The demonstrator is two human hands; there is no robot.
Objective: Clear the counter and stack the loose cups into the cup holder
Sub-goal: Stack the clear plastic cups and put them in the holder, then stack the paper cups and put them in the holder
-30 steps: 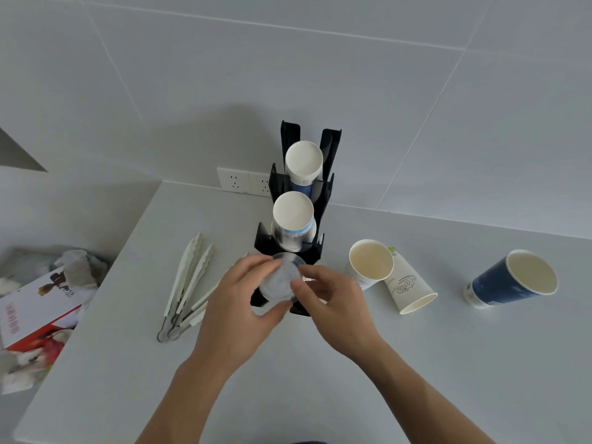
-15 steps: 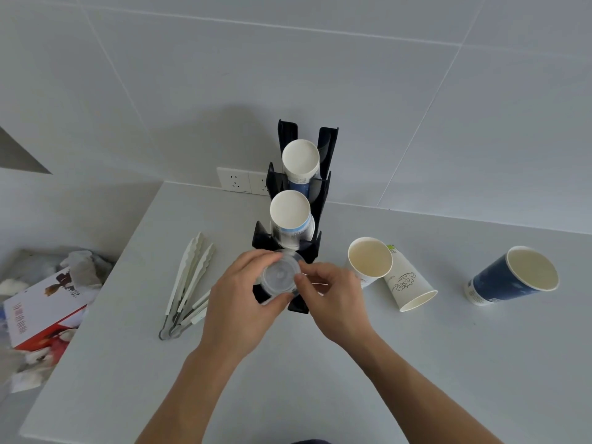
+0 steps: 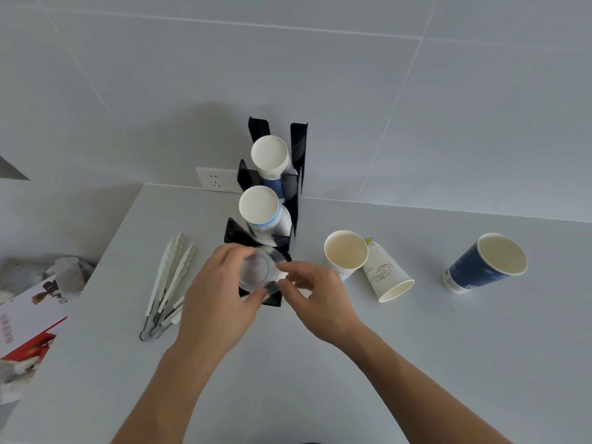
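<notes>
A black stepped cup holder [image 3: 296, 155] stands against the wall, with paper cup stacks in its top slot [image 3: 269, 153] and middle slot [image 3: 260, 208]. My left hand [image 3: 221, 302] grips a clear plastic cup [image 3: 258, 270] over the holder's front slot. My right hand [image 3: 320, 299] touches the same cup's right side with its fingertips. Loose on the counter to the right are an upright white cup [image 3: 345, 254], a white printed cup [image 3: 386, 277] lying on its side, and a dark blue cup [image 3: 487, 262].
White plastic tongs [image 3: 166, 283] lie left of the holder. A wall socket [image 3: 214, 179] sits behind it. Past the counter's left edge is a bin with crumpled paper and a red-and-white box [image 3: 28, 318].
Both hands have kept the clear cup over the front slot and turned it a little. The view has shifted slightly.
</notes>
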